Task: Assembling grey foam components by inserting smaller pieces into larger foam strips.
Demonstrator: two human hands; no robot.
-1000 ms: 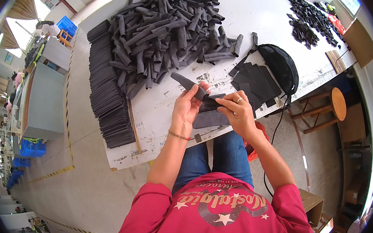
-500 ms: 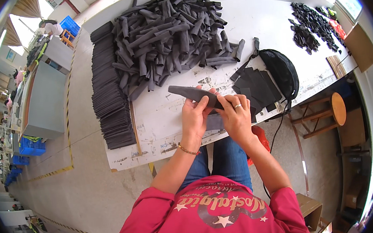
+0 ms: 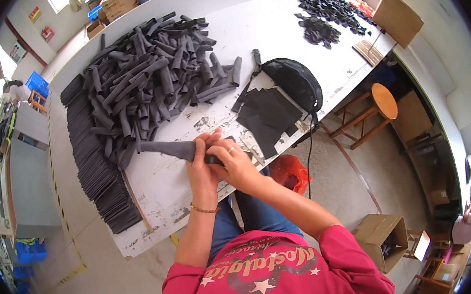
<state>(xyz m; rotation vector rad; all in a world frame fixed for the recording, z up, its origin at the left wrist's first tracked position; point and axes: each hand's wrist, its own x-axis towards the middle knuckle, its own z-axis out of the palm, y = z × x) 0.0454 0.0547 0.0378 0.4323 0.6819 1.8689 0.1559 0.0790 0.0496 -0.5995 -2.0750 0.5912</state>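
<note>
A dark grey fabric tube (image 3: pixel 168 148) lies across both hands above the table's front edge, its narrow end pointing left. My left hand (image 3: pixel 199 167) is closed round its middle, thumb on top. My right hand (image 3: pixel 233 163), with a ring on one finger, pinches the near end right beside the left; the fingers hide that end. Beyond the hands rises a heap of similar rolled fabric tubes (image 3: pixel 156 78). Left of the heap runs a long row of tightly stacked flat dark pieces (image 3: pixel 100 170). Flat black fabric pieces (image 3: pixel 266 116) lie fanned out to the right of my hands.
A black curved pouch with a strap (image 3: pixel 295 83) rests beside the flat pieces. Small black pieces (image 3: pixel 321 33) cover the far right of the white table (image 3: pixel 247 25). A red plastic bag (image 3: pixel 291 174), a wooden stool (image 3: pixel 384 102) and a cardboard box (image 3: pixel 381 240) stand right of me.
The view has turned right, so the table's things appear farther left. My right hand has come closer against the left, and the tube's near end has gone under the fingers.
</note>
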